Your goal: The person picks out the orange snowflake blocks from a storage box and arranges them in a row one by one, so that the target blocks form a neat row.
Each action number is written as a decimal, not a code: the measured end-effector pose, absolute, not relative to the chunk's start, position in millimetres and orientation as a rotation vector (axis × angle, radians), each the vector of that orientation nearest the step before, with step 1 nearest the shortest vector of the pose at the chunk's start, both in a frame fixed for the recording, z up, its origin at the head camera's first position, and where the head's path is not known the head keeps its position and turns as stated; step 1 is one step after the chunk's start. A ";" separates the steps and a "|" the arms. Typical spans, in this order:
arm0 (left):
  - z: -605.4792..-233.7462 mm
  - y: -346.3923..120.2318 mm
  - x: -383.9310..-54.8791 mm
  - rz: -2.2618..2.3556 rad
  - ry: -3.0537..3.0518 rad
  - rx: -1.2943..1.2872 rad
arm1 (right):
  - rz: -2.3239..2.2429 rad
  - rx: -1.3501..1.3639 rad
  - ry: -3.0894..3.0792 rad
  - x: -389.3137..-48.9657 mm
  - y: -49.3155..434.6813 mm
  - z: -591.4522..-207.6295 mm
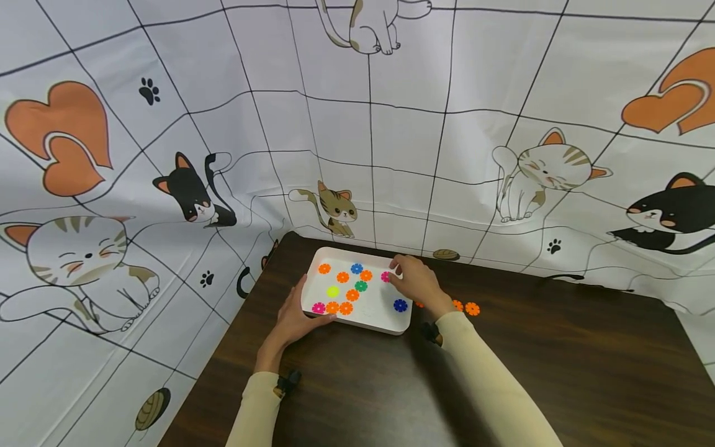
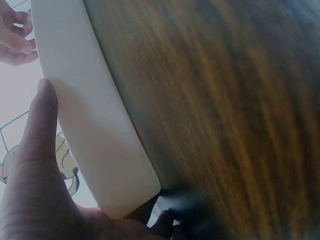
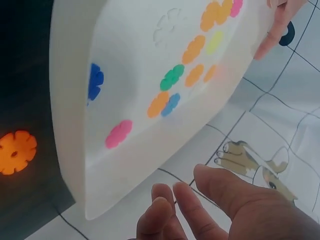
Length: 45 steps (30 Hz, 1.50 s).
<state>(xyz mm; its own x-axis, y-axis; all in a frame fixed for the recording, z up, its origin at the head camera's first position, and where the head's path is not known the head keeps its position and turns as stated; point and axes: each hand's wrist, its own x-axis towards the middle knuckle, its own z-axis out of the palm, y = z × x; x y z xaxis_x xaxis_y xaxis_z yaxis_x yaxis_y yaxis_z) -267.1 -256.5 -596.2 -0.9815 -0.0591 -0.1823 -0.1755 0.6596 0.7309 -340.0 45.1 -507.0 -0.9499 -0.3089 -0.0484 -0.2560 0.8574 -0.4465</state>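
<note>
A shallow white tray (image 1: 377, 313) on the dark table holds several small flower-shaped discs: orange, pink, blue, a green one (image 1: 360, 286) and a yellow one (image 1: 332, 291). My left hand (image 1: 293, 318) grips the tray's near left corner, the thumb (image 2: 44, 110) along the front wall and the other fingers by the left side. Over the far right part of the tray is my right hand (image 1: 416, 282), fingers loosely bent beside a pink disc (image 3: 119, 134). The right wrist view shows a gap between thumb and fingertips with nothing in it. A dark blue disc (image 1: 400, 305) lies near the right wall.
Orange discs (image 1: 472, 308) lie on the table (image 1: 536, 354) right of the tray, partly hidden by the right forearm. A whitish, see-through disc (image 3: 167, 27) lies inside the tray. A cat-printed white sheet (image 1: 402, 143) hangs behind the table and along its left side.
</note>
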 end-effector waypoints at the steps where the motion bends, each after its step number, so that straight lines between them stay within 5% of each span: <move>1: -596.2 -256.5 -267.5 1.228 2.733 -0.191 | -0.677 -0.447 2.907 -341.6 43.1 -508.2; 45: -600.8 -256.0 -267.5 1.215 2.741 -0.252 | -0.483 -0.430 2.792 -379.5 -18.6 -551.6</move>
<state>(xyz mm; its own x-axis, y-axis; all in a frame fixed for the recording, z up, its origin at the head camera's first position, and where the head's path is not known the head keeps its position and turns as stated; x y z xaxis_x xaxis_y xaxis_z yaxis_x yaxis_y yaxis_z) -267.5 -256.0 -600.8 -0.9772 -0.0984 -0.1882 -0.2055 0.6615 0.7212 -379.5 -18.6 -551.6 -0.9181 -0.3325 -0.2157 -0.2407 0.9001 -0.3631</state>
